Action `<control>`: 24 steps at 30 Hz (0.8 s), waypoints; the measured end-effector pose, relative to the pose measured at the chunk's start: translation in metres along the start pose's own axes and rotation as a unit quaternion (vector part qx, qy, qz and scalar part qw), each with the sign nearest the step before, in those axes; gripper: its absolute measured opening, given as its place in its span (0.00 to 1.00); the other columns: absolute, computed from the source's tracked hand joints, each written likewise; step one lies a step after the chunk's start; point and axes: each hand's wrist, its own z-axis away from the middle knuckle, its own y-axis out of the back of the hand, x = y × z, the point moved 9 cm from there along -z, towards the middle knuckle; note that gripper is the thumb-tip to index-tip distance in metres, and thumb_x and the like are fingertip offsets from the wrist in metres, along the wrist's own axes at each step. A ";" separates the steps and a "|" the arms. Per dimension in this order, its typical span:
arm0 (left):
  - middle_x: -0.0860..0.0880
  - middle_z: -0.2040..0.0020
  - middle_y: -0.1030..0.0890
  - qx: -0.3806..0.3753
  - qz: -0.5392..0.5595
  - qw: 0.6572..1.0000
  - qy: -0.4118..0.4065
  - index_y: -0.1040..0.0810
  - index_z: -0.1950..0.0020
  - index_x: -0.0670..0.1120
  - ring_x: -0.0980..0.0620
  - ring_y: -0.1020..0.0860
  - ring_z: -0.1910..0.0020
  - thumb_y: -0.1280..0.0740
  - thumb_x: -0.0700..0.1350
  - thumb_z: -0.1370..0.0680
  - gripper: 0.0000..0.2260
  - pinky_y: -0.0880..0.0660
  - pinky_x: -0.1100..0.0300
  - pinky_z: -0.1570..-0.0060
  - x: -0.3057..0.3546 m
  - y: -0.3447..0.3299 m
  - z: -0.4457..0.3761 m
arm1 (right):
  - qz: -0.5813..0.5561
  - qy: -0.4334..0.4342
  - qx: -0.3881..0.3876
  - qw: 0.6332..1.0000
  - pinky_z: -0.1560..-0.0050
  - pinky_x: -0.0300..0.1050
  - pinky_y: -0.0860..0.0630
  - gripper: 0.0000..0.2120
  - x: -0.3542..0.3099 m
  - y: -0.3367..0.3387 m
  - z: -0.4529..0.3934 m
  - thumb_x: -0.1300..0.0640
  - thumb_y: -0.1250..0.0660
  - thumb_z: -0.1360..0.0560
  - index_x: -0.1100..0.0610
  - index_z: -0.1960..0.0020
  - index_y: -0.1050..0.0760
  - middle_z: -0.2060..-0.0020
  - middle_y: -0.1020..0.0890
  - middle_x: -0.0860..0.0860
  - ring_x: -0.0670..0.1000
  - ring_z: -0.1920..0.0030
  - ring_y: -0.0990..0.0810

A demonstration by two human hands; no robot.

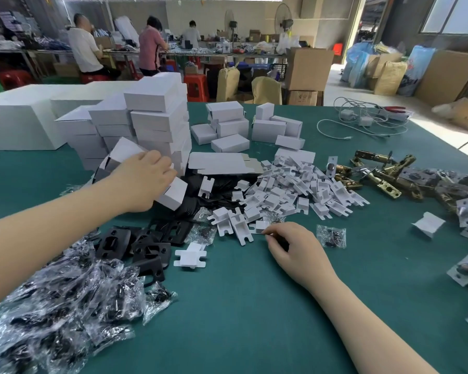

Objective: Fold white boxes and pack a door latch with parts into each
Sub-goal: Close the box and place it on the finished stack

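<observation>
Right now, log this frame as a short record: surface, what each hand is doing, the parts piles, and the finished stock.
surface: green table
left hand: grips a white box in front of the box stack
right hand: fingers curled at the edge of the insert pile; what it pinches cannot be told
white card inserts: loose pile, table centre
bagged screw packs: heap at near left
black plates: beside the bags
brass latches: spread at right
folded boxes: stacked at far left

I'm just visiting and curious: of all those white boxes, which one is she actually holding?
The tilted white box under the left hand, just in front of the tall stack. The other boxes sit untouched.
</observation>
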 end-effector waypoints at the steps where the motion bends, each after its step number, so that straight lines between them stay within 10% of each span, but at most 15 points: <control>1: 0.47 0.30 0.35 -0.004 -0.009 1.000 0.006 0.44 0.23 0.49 0.45 0.34 0.36 0.40 0.48 0.23 0.29 0.34 0.55 0.35 0.003 0.000 -0.001 | 0.000 0.001 0.000 1.000 0.49 0.42 0.27 0.06 0.000 0.000 0.000 0.56 0.34 0.22 0.51 0.48 0.20 0.56 0.19 0.45 0.46 0.51 0.23; 4: 0.44 0.29 0.37 -0.027 -0.025 0.999 0.026 0.53 0.22 0.58 0.41 0.36 0.36 0.40 0.53 0.23 0.33 0.35 0.48 0.35 0.010 -0.002 0.000 | 0.000 0.003 0.001 1.000 0.49 0.43 0.26 0.06 -0.002 0.001 0.001 0.56 0.34 0.22 0.51 0.48 0.19 0.56 0.19 0.45 0.47 0.51 0.23; 9: 0.42 0.28 0.38 -0.013 -0.083 0.995 0.062 0.37 0.32 0.54 0.37 0.35 0.36 0.37 0.44 0.23 0.21 0.43 0.33 0.33 0.022 -0.005 0.006 | -0.002 0.006 -0.002 1.000 0.49 0.45 0.26 0.06 -0.003 0.001 0.000 0.56 0.34 0.22 0.52 0.48 0.19 0.56 0.18 0.46 0.47 0.51 0.23; 17: 0.41 0.52 0.21 0.182 -0.076 0.978 0.070 0.24 0.60 0.42 0.41 0.25 0.60 0.30 0.35 0.38 0.09 0.24 0.46 0.56 0.029 0.012 0.012 | -0.002 0.007 -0.007 1.000 0.48 0.45 0.26 0.06 -0.002 0.000 0.001 0.56 0.34 0.22 0.52 0.48 0.19 0.55 0.18 0.46 0.48 0.50 0.23; 21: 0.38 0.51 0.20 0.287 -0.014 0.951 0.116 0.27 0.55 0.42 0.40 0.22 0.59 0.35 0.33 0.35 0.11 0.24 0.45 0.58 0.006 0.018 0.023 | 0.000 0.008 -0.004 1.000 0.48 0.44 0.26 0.06 -0.001 0.000 0.001 0.56 0.34 0.22 0.52 0.48 0.19 0.55 0.18 0.46 0.48 0.51 0.23; 24: 0.35 0.45 0.21 0.309 0.028 0.942 0.130 0.28 0.33 0.53 0.37 0.21 0.55 0.33 0.35 0.33 0.29 0.24 0.43 0.59 -0.008 0.019 0.031 | 0.003 0.007 -0.007 1.000 0.48 0.44 0.27 0.06 -0.001 -0.001 0.000 0.56 0.34 0.22 0.52 0.47 0.19 0.55 0.18 0.46 0.48 0.50 0.23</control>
